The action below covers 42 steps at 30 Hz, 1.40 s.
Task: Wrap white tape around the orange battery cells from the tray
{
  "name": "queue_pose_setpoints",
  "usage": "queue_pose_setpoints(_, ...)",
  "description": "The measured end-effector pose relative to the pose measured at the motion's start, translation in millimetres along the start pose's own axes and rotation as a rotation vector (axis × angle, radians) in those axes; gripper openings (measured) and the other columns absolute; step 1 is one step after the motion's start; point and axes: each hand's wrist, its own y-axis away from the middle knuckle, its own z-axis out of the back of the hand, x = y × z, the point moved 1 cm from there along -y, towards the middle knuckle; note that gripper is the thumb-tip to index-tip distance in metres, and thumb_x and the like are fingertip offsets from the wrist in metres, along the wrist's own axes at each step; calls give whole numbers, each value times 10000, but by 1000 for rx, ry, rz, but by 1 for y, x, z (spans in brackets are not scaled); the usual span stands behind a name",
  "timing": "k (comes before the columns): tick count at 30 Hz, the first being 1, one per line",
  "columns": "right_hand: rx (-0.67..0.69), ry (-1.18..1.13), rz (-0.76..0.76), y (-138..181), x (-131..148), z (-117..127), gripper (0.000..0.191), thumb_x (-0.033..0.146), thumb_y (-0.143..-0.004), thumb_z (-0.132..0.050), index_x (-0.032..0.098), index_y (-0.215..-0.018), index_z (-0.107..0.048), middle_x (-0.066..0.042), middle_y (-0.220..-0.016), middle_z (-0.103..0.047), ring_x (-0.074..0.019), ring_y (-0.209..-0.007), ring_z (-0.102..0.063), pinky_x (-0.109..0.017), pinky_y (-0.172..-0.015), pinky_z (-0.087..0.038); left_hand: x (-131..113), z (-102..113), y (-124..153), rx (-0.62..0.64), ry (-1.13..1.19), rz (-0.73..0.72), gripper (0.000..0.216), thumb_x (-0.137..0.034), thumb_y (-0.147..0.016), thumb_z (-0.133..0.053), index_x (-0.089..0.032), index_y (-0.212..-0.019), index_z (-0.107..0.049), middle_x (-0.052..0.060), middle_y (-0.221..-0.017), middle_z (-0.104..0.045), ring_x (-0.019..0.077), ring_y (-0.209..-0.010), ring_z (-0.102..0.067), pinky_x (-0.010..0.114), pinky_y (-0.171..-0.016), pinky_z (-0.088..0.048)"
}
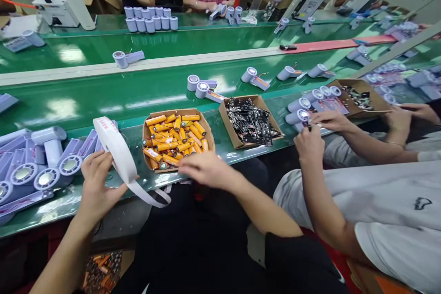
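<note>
My left hand grips a roll of white tape, thumb and fingers on its left side. A loose tail of the tape hangs in a curl below it. My right hand is at the front right corner of a cardboard box of orange cylindrical batteries. Its fingers point left, apart from the thumb, with nothing visible between them. Whether the fingertips touch a battery I cannot make out. Left of the tape lies a pile of lilac handheld-fan bodies.
A box of black circuit boards stands right of the batteries. On the green conveyor lie several fan bodies. At right, a co-worker's hands work by more fan bodies. Other people sit across the line.
</note>
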Motion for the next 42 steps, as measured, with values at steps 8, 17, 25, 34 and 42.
queue_pose_setpoints(8,-135,402,-218,-86,-76,46,281,177,-973,-740,166,-1238,-832,-184,-1313,-732,-331,-1243,-612,-506,-1089,-507,-5,-19,-9,-6,-11,-174,745,-183,-910,-762,-248,-1586,-456,167,-1301,-688,438,-1350,-571,625,-1103,-525)
queue_pose_setpoints(17,-508,-982,-199,-44,-51,54,695,634,-826,-903,217,-1339,-690,-88,-1100,-864,-234,-998,-831,-398,-948,-677,-16,-10,-15,54,-119,-203,665,-95,-893,-746,-236,-1506,-528,151,-1280,-706,425,-1328,-532,574,-1090,-490)
queue_pose_setpoints(25,-426,-860,-180,-18,14,63,534,417,-704,-1037,193,-1136,-819,-44,-926,-862,-228,-878,-851,-371,-853,-735,-40,-2,-37,139,-220,-347,535,-107,-948,-749,-198,-1455,-605,130,-1251,-739,390,-1306,-528,515,-1081,-478)
queue_pose_setpoints(34,-540,-600,-166,-12,14,60,574,499,-665,-1042,209,-1138,-895,-59,-989,-877,-239,-889,-848,-389,-888,-754,-53,1,-41,158,-275,-393,510,-113,-977,-728,-183,-1470,-620,105,-1277,-773,360,-1262,-580,497,-1116,-432)
queue_pose_setpoints(42,-602,-473,-194,-8,19,43,580,556,-703,-1014,196,-1141,-891,-72,-954,-871,-231,-832,-839,-338,-794,-742,-58,-1,-40,152,-299,-354,535,-126,-982,-701,-199,-1506,-621,108,-1304,-778,321,-1173,-604,483,-1078,-434)
